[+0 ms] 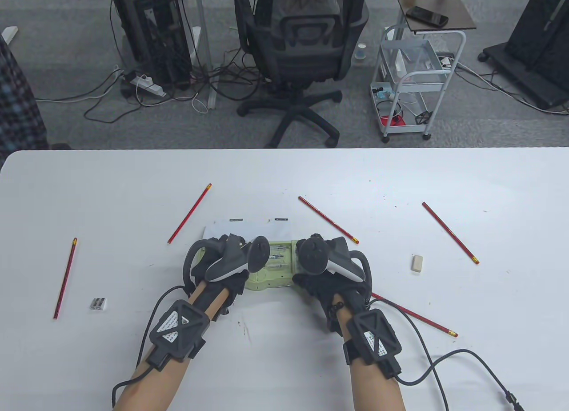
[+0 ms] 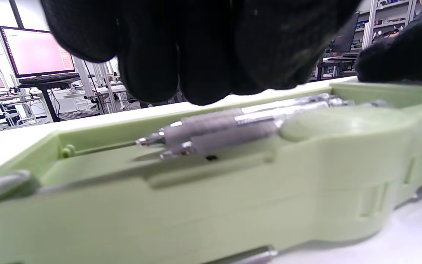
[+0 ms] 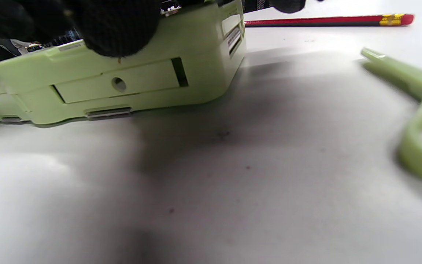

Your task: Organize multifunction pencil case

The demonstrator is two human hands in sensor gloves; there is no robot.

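Green plastic marks the pencil case (image 1: 271,268), lying open at the table's (image 1: 89,197) six o'clock edge with grey pens (image 2: 214,128) inside. The left hand (image 1: 218,268) grips its nine o'clock end, the right hand (image 1: 324,273) its three o'clock end, fingers curled onto it. Red pencils (image 1: 190,213) lie farther out, an eraser (image 1: 417,263) at three o'clock.

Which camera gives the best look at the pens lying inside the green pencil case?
The left wrist view: the grey pens lie side by side in the open tray of the pencil case, tips clear. The table view shows only a glimpse of them between the two trackers. The right wrist view shows only the case's outer wall, no pens.
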